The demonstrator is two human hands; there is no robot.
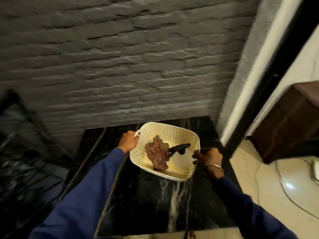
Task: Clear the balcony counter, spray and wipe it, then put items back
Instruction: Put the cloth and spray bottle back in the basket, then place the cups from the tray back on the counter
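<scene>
A cream perforated plastic basket point(174, 131) is tilted over the black marble counter point(146, 200). My left hand point(128, 141) grips the basket's left handle. On the opposite rim, my right hand point(208, 157) holds its right side. Inside the basket lie a reddish-brown patterned cloth point(158, 156) and a spray bottle with a black trigger head point(179, 148); its pale body is partly hidden by my right hand. I cannot tell if the basket touches the counter.
A grey brick-textured wall point(120, 57) rises right behind the counter. A black door frame point(269, 75) stands at the right, with a dark wooden cabinet point(290, 125) and a cream tiled floor point(259, 178) beyond it. A white cable runs across that floor.
</scene>
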